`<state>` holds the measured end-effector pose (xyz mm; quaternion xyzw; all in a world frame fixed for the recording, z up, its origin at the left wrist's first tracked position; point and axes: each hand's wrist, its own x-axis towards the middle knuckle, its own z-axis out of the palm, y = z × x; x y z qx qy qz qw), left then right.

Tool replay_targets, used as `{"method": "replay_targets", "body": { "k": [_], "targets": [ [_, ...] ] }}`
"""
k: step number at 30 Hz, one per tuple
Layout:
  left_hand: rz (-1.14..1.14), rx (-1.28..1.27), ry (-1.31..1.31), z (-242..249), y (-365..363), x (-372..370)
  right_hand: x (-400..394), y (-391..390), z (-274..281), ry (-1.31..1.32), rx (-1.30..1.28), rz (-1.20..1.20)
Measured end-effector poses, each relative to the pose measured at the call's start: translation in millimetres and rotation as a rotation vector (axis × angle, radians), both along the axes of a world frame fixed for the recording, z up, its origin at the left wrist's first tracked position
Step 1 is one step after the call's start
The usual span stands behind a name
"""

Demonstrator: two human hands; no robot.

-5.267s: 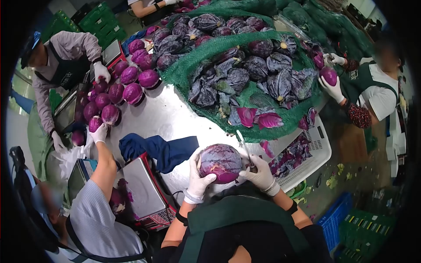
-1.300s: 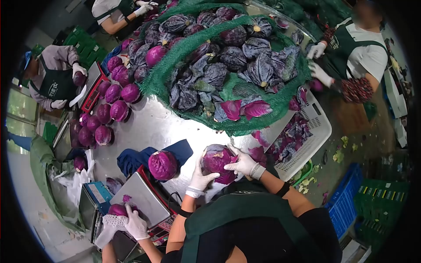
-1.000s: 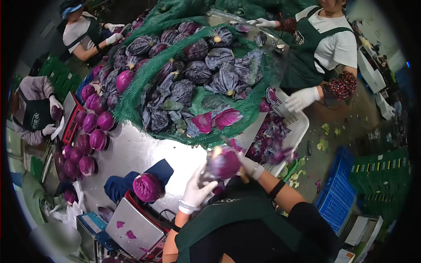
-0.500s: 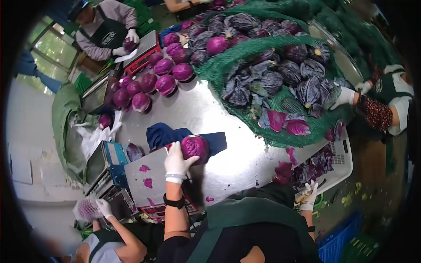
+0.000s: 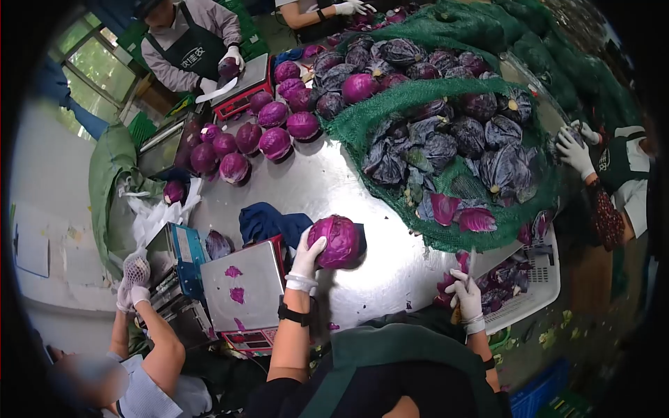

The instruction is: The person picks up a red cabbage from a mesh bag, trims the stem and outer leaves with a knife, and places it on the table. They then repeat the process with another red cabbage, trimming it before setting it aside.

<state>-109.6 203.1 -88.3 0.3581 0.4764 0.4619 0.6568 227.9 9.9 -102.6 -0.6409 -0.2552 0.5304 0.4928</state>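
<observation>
My left hand (image 5: 306, 258), in a white glove, is closed round the side of a peeled red cabbage (image 5: 338, 240) above the metal table. My right hand (image 5: 468, 296), also gloved, grips a knife (image 5: 473, 263); its pale blade points up and part of the handle shows below the fingers. Left of the cabbage lies a scale (image 5: 244, 285) with scraps of purple leaf on its plate. A dark blue cloth (image 5: 268, 221) is bunched behind the scale and the cabbage. Beside my right hand, a white basket (image 5: 550, 279) holds purple leaves.
Unpeeled cabbages (image 5: 439, 143) fill a green net bag (image 5: 348, 125) across the table (image 5: 313, 177). Several peeled cabbages (image 5: 275, 143) sit at the far left. Co-workers stand at the far left, back, right and near left; one holds a net-wrapped item (image 5: 136, 270).
My left hand has lifted the cabbage and moved it right, nearer to me. My right hand has risen from beside the basket, with the knife blade now upright. The head view has shifted slightly.
</observation>
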Motion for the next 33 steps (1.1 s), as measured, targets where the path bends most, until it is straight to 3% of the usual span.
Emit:
{"method": "replay_targets", "body": {
  "k": [2, 4, 6, 10, 14, 16, 18, 20, 24, 28, 32, 33],
  "targets": [
    [-0.031, -0.128, -0.359, 10, -10, 14, -9, 4, 6, 0.024, -0.009, 0.042],
    [-0.094, -0.187, -0.480, 16, -16, 29, -18, 11, 15, 0.123, -0.011, 0.092],
    [-0.128, -0.315, -0.830, 28, -21, 52, -28, 22, 31, 0.134, 0.013, 0.132],
    [-0.154, -0.468, -0.884, 40, -31, 79, -46, 46, 61, 0.113, 0.060, 0.166],
    [-0.222, -0.490, -0.664, 59, -48, 88, -59, 66, 70, 0.181, 0.278, 0.213],
    [-0.225, -0.337, -0.244, 66, -61, 88, -62, 77, 65, 0.268, 0.327, 0.263],
    [-0.256, -0.291, -0.206, 61, -72, 81, -62, 83, 45, 0.381, 0.323, 0.170],
    [-0.341, -0.120, 0.098, 64, -77, 78, -63, 84, 41, 0.430, 0.295, 0.137],
    [-0.359, 0.018, 0.069, 65, -79, 70, -60, 80, 48, 0.614, 0.297, 0.171],
    [-0.399, 0.114, -0.034, 65, -77, 65, -58, 77, 50, 0.627, 0.364, 0.158],
    [-0.359, 0.124, -0.118, 61, -78, 69, -61, 77, 58, 0.503, 0.432, 0.129],
    [-0.400, -0.013, -0.283, 59, -77, 71, -63, 77, 61, 0.494, 0.453, 0.102]
  ]
}}
